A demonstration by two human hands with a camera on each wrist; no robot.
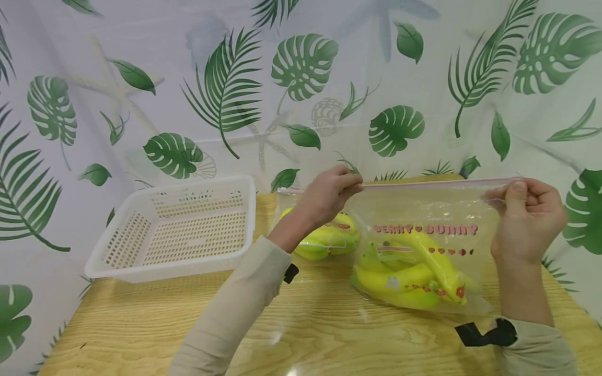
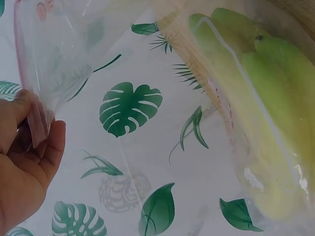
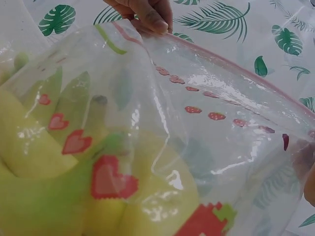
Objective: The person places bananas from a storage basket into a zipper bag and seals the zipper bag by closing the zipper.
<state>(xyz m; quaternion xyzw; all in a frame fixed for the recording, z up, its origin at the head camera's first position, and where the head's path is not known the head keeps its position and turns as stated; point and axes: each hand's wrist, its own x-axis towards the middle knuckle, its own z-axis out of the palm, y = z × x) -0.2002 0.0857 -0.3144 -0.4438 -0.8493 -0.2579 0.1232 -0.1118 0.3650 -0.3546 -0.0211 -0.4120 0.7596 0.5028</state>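
A clear zip bag point(image 1: 475, 261) printed "BERRY BUNNY" with red hearts holds several yellow-green bananas point(image 1: 414, 277). Its pink zip edge point(image 1: 437, 184) is stretched between both hands. My left hand point(image 1: 329, 193) pinches the left end of that edge, and my right hand point(image 1: 531, 216) grips the right end between thumb and curled fingers. Pinched plastic shows between the left fingers point(image 2: 56, 142) in the left wrist view. Behind the left forearm lies a second clear bag point(image 1: 282, 198) with yellow-green fruit point(image 1: 324, 245), partly hidden by that arm.
A white perforated plastic basket point(image 1: 174, 274) stands at the left of the wooden table point(image 1: 301, 318), with nothing visible inside. Behind the table hangs a white sheet point(image 1: 291, 115) printed with green leaves. A dark strap point(image 1: 489, 332) sits at the right wrist.
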